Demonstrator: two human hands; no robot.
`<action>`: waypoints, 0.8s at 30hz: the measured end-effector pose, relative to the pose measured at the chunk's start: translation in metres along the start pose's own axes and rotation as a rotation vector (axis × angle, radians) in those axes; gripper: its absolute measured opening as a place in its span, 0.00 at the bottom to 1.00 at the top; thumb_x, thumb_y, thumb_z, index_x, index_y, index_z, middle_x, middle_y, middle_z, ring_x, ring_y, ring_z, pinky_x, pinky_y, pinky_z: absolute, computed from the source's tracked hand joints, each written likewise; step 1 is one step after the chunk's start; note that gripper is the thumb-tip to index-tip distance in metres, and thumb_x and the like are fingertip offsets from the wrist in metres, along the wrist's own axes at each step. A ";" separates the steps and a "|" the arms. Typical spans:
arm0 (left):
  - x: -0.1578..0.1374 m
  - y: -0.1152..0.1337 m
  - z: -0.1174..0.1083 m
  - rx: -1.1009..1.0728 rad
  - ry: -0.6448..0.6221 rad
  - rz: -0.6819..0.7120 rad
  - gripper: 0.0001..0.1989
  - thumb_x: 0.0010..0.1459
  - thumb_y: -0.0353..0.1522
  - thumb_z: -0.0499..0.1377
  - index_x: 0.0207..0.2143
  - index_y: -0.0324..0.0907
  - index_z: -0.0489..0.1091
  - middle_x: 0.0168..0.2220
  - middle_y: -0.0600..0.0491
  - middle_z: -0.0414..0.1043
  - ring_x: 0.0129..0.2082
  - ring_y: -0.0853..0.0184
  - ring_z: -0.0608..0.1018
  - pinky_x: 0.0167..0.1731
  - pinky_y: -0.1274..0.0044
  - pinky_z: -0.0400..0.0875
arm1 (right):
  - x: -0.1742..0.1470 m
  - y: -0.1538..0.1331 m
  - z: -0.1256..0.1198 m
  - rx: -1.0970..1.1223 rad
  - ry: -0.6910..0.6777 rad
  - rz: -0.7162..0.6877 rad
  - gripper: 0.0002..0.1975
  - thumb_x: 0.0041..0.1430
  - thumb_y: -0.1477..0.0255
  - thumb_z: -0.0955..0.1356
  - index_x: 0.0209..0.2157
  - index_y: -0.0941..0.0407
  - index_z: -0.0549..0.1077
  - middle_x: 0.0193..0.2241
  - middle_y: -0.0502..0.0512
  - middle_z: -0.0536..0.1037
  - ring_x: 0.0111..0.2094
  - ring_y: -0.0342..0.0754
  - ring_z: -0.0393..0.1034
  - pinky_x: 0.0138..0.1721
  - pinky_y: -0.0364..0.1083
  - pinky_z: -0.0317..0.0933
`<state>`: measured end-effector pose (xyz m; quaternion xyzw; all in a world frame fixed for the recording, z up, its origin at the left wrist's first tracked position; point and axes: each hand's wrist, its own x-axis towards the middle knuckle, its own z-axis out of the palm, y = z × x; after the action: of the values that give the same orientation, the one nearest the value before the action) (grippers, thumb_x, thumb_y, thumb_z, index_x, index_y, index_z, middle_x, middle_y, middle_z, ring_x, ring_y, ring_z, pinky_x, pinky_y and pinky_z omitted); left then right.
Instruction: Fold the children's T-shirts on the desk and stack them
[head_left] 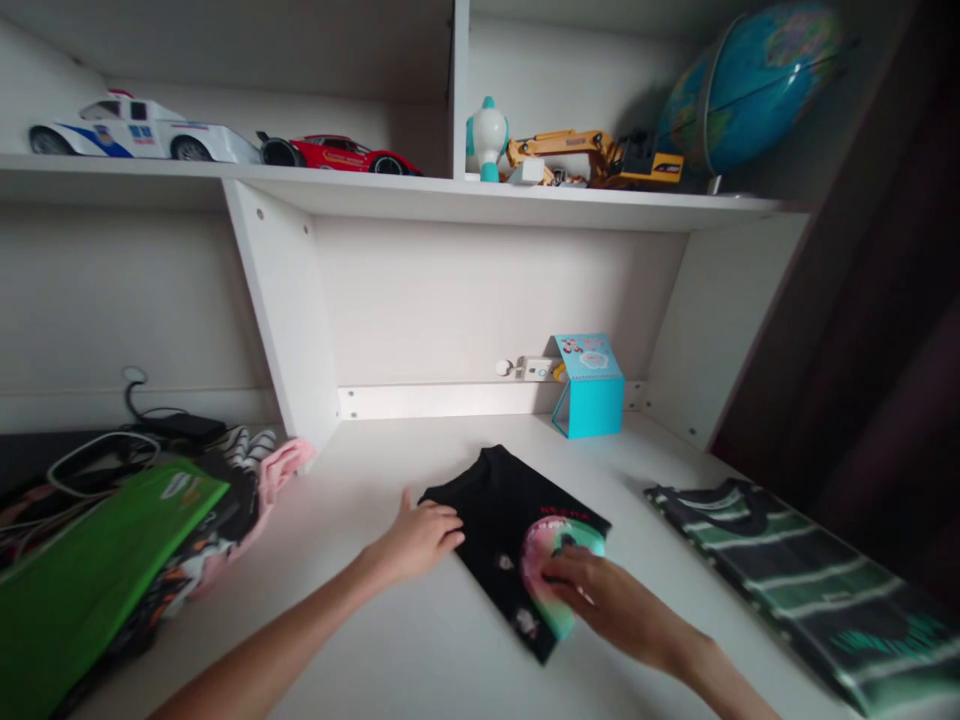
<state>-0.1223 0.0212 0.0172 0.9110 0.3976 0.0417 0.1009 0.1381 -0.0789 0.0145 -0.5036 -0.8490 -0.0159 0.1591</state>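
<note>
A folded black T-shirt (495, 510) lies on the white desktop. It has red lettering and a round pink-and-green print that looks smeared by motion. My left hand (421, 535) rests at the shirt's left edge, fingers stretched out and touching the cloth. Over the print, near the shirt's right edge, is my right hand (600, 595). Its fingers lie on the fabric, slightly bent and a little blurred; I see nothing lifted in them. To the right lies a folded green-and-black striped shirt (802, 570), apart from both hands.
A pile with a green garment (112, 570) and a pink cloth (277, 475) sits at the left, near cables. A turquoise desk calendar (596, 400) stands at the back by a wall socket (538, 369). Toy cars, a toy excavator (600, 155) and a globe (757, 85) occupy the shelf above.
</note>
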 end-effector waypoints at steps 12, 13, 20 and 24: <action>-0.006 -0.006 0.033 0.019 0.100 -0.226 0.26 0.59 0.40 0.46 0.57 0.36 0.57 0.55 0.39 0.60 0.56 0.53 0.60 0.53 0.65 0.57 | -0.009 0.024 0.049 0.125 -0.171 0.448 0.29 0.61 0.55 0.53 0.61 0.53 0.51 0.61 0.57 0.51 0.61 0.55 0.42 0.56 0.58 0.46; -0.005 -0.005 0.033 -0.020 0.119 -0.223 0.26 0.58 0.38 0.46 0.56 0.35 0.58 0.53 0.39 0.62 0.54 0.54 0.63 0.52 0.66 0.58 | -0.009 0.023 0.049 0.105 -0.132 0.504 0.29 0.61 0.57 0.55 0.59 0.57 0.54 0.60 0.61 0.55 0.60 0.55 0.47 0.55 0.56 0.49; 0.004 0.000 0.035 -0.656 0.263 -0.326 0.34 0.50 0.37 0.54 0.59 0.36 0.49 0.43 0.43 0.68 0.43 0.58 0.72 0.42 0.71 0.66 | 0.002 0.035 0.044 0.145 -0.001 0.724 0.11 0.54 0.69 0.63 0.38 0.58 0.69 0.34 0.58 0.75 0.35 0.51 0.69 0.36 0.45 0.59; -0.004 0.012 0.030 -1.078 0.199 -0.457 0.40 0.45 0.41 0.59 0.58 0.40 0.48 0.27 0.56 0.67 0.28 0.66 0.73 0.32 0.75 0.67 | -0.002 0.044 0.042 0.254 0.047 0.698 0.04 0.50 0.71 0.65 0.30 0.55 0.67 0.29 0.52 0.74 0.30 0.45 0.68 0.31 0.42 0.57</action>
<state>-0.1121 0.0056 -0.0100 0.6143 0.5138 0.3004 0.5181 0.1657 -0.0509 -0.0322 -0.7386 -0.6174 0.1330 0.2357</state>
